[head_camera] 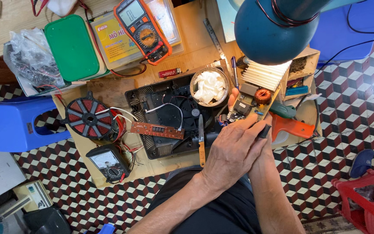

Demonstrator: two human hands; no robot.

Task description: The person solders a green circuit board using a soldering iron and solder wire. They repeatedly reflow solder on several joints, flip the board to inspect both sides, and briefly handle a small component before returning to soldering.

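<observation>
Right hand mostly hidden behind left hand.

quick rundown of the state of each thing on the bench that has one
green circuit board: held up under the lamp by the left hand
black appliance base: cover off, fan exposed
red copper coil disc: taken out, wires attached
orange digital multimeter: display blank
round metal bowl: holds white wadding
</observation>
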